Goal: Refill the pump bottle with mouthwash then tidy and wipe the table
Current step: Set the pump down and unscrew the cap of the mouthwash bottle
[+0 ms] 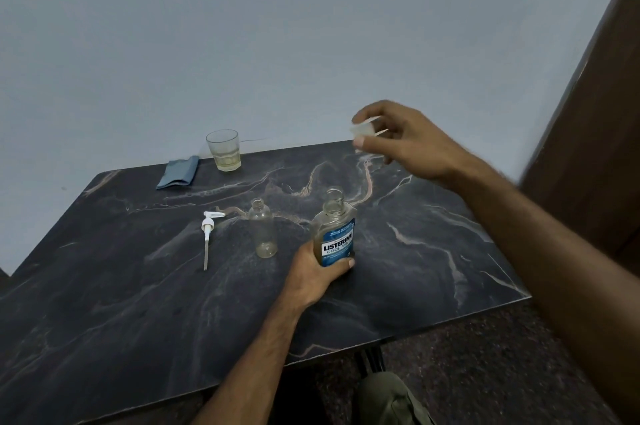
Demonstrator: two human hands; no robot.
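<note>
The mouthwash bottle [335,234], clear with a blue label, stands upright and uncapped on the dark marble table [138,303]. My left hand [317,274] grips its lower part. Its clear cap [363,129] is pinched in my right hand [405,140], raised above the table's far right. To the left of the mouthwash stands the small clear pump bottle [263,228], open at the neck and nearly empty. The white pump head [209,234] with its dip tube lies flat on the table left of that.
A glass tumbler [224,149] with a little yellowish liquid stands at the table's far edge. A folded blue cloth [178,172] lies to its left. A pale wall is behind, a brown wooden panel [595,113] at right.
</note>
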